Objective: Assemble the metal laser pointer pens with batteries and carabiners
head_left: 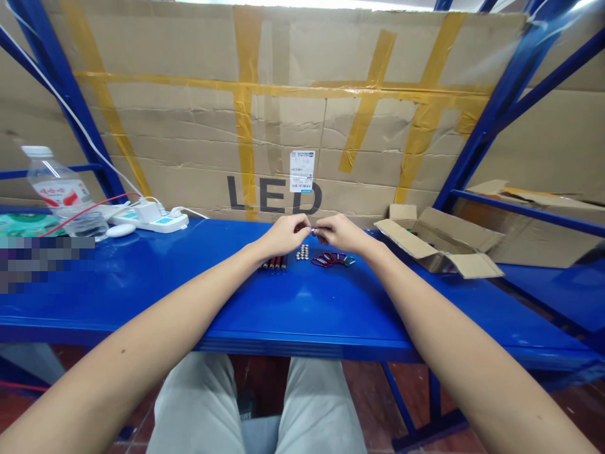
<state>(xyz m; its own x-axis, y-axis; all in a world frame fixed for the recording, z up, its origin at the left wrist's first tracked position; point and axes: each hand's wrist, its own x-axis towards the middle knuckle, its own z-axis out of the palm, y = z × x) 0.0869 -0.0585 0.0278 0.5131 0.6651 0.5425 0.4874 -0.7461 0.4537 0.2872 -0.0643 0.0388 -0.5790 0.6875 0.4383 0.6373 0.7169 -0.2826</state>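
Observation:
My left hand (285,234) and my right hand (341,233) meet above the blue table (189,296), fingers pinched together on a tiny metallic part (314,231) held between them. Just below the hands stands a cluster of small silver cylinders (302,253). Left of that lies a row of dark red sticks (273,263), partly hidden by my left wrist. Right of the cylinders lies a heap of coloured clips, red, blue and green (332,259).
An open cardboard box (439,243) sits at the right of the table. A white power strip (151,219) with cables, a white oval thing (120,231) and a plastic water bottle (59,192) stand at the left. Taped cardboard marked LED (274,194) forms the back wall.

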